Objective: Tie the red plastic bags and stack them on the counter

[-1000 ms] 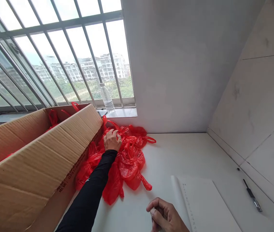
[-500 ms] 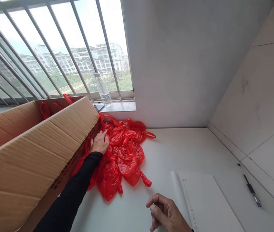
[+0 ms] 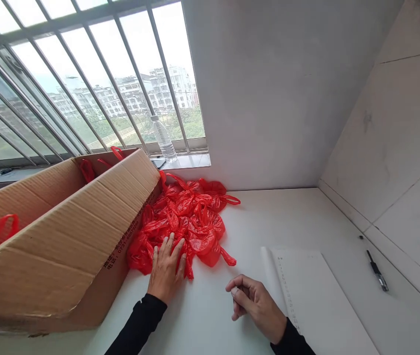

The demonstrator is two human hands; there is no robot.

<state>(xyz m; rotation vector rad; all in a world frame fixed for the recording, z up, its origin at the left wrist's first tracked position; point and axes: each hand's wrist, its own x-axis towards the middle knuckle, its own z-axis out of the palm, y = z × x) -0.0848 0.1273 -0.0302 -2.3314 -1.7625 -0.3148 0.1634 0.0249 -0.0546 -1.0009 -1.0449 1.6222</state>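
Observation:
Several red plastic bags (image 3: 204,231), knotted and bunched together, lie in a heap on the white table beside the cardboard box (image 3: 47,246). My left hand (image 3: 167,268) rests at the near edge of the heap, fingers spread and touching the bags, gripping none of them. To the right, my right hand (image 3: 252,303) hovers over the table with its fingers curled in and the thumb against them; nothing shows in it. Inside the tall open box, red bag handles (image 3: 0,234) stick up, while the lower contents are hidden by its wall.
A notebook (image 3: 317,296) lies right of my right hand, with a black pen (image 3: 377,271) farther right by the wall. On the windowsill stands a water bottle (image 3: 163,138) beside a dark flat object (image 3: 158,162). Metal bars (image 3: 132,54) cross the window.
My left hand has drawn back from the far left of the heap to its near edge, its fingers now spread. My right hand stays curled in nearly the same place. The view has shifted slightly.

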